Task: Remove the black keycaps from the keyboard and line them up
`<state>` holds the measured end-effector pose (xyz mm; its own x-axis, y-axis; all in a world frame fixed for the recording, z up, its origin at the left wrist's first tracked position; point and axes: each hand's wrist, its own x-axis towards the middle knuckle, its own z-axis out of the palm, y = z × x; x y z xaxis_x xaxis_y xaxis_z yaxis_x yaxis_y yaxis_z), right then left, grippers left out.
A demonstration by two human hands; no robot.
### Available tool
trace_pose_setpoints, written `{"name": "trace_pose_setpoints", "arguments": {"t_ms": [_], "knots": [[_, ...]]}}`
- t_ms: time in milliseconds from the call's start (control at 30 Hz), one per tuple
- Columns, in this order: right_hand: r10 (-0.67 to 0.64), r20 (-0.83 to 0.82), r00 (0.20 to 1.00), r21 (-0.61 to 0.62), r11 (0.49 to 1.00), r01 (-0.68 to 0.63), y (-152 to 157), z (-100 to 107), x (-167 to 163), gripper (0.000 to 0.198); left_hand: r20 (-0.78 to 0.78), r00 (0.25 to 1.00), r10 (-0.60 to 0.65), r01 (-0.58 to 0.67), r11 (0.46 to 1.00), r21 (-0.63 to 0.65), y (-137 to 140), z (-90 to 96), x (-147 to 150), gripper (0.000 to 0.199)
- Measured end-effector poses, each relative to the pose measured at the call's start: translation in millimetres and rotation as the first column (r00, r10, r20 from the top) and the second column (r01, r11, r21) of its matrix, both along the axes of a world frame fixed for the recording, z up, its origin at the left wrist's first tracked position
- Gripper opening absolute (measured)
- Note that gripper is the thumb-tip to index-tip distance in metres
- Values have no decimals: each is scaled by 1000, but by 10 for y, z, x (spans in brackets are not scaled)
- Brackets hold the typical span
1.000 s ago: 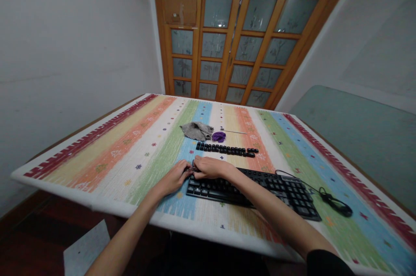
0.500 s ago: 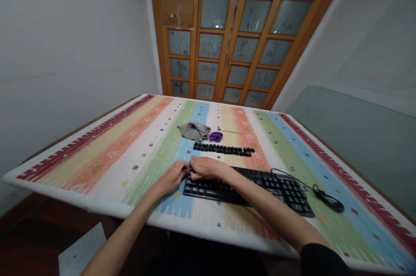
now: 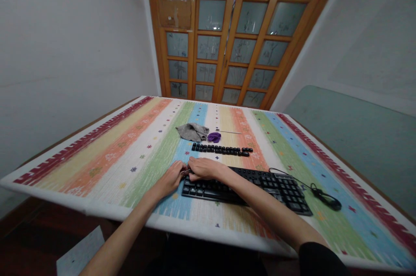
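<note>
A black keyboard (image 3: 276, 191) lies across the striped cloth in front of me. At its far left corner my left hand (image 3: 173, 176) is closed, fingers pinched around something small with a thin metallic glint. My right hand (image 3: 203, 168) meets it there, curled over the upper left keys, and its fingertips are hidden. What the two hands grip between them is too small to name. Just beyond them, loose black keycaps (image 3: 221, 150) are lined up in two rows.
Behind the keycaps lie a crumpled grey cloth (image 3: 191, 131), a purple bundle (image 3: 214, 137) and a thin rod (image 3: 230, 132). The keyboard's coiled cable (image 3: 326, 199) rests at the right. A pale green board (image 3: 354, 115) stands beyond the table's right edge.
The view has shifted slightly. Both hands stay together at the keyboard's left corner, with only a slight shift of the fingers; the keycap rows look the same.
</note>
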<state>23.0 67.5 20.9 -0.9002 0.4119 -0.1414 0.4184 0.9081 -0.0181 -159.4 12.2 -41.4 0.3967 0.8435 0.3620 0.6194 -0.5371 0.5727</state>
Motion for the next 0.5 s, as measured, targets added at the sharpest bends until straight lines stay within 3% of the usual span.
{"name": "trace_pose_setpoints", "arguments": {"t_ms": [267,500], "knots": [[0,-3,1000,-45,999,0,-61,200,114,25,-59,996,-59,60,998,18,32,73,-98,13],[11,17,1000,-98,995,-9,0,237,56,22,-84,992,-91,91,996,3,63,122,-109,13]]}}
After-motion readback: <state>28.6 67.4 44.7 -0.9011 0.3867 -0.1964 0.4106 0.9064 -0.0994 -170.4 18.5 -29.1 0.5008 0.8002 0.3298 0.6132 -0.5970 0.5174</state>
